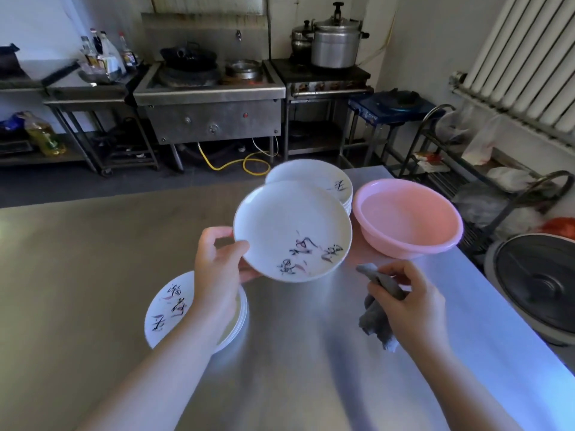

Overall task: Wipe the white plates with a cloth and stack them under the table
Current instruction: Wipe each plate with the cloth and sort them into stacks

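A commercial kitchen: steel wok range (209, 88), pressure cooker (336, 42).

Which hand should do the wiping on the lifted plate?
Right. The right hand already grips the grey cloth beside the plate; the left hand grips that plate's rim, holding it above the table.

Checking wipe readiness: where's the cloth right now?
Head view, right of centre: the grey cloth is gripped in the right hand, just below the pink basin.
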Available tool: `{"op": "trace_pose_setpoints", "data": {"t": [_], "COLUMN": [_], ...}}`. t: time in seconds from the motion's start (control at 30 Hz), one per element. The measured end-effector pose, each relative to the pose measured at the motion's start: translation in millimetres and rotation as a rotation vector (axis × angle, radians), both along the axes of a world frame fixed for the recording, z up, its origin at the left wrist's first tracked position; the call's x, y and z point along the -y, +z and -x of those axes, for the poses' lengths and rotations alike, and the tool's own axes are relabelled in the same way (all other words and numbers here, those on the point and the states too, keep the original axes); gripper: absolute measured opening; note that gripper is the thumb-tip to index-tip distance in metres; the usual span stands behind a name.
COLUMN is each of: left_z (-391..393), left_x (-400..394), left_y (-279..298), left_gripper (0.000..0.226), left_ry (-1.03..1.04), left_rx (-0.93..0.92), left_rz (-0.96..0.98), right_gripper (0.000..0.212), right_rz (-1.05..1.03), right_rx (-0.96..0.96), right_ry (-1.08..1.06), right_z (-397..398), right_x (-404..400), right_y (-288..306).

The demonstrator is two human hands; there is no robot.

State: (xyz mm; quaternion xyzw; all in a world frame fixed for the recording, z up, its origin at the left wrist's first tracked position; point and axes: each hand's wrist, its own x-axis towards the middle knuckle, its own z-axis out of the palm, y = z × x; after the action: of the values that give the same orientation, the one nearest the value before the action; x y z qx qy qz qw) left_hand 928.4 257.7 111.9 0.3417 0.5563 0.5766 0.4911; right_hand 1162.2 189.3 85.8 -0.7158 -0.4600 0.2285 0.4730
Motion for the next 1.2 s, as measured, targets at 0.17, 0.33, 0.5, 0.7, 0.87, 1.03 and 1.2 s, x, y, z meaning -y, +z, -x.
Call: {"op": "trace_pose_setpoints", "data": {"t": [0.17, 0.33, 0.5, 0.7, 0.87, 1.03, 1.2], "left_z": [22, 25, 22, 26, 39, 40, 36], "left_x": [75, 118, 134, 131, 127, 120, 118], "left_y": [-64, -123, -157, -171, -179, -171, -176], "left_gripper": [0.018, 0.02, 0.02, 0.021, 0.024, 0.106, 0.14], "left_ry": [-0.042, -0.085, -0.111, -0.137, -0.289, -0.547, -0.743], "left_rx": [-0.064, -0.023, -0.044, -0.13, -0.532, -0.81, -0.965], "left_rz": [0.166, 0.309, 0.388, 0.403, 0.303, 0.109, 0.145], "right_gripper": [0.014, 0.021, 0.023, 0.032, 0.027, 0.021, 0.021], "right_rz": [0.049, 0.165, 0.174, 0.2, 0.12, 0.157, 0.289], "right_rx": [-0.036, -0.003, -0.003, 0.037, 0.156, 0.304, 0.633], "right_ry": [0.037, 0.077, 0.152, 0.251, 0.312, 0.498, 0.576], "right_z": [6, 16, 30, 39, 50, 64, 62], "right_x": [28, 48, 64, 66, 60, 57, 48], "right_y": [-31, -71, -86, -98, -105, -128, -141]}}
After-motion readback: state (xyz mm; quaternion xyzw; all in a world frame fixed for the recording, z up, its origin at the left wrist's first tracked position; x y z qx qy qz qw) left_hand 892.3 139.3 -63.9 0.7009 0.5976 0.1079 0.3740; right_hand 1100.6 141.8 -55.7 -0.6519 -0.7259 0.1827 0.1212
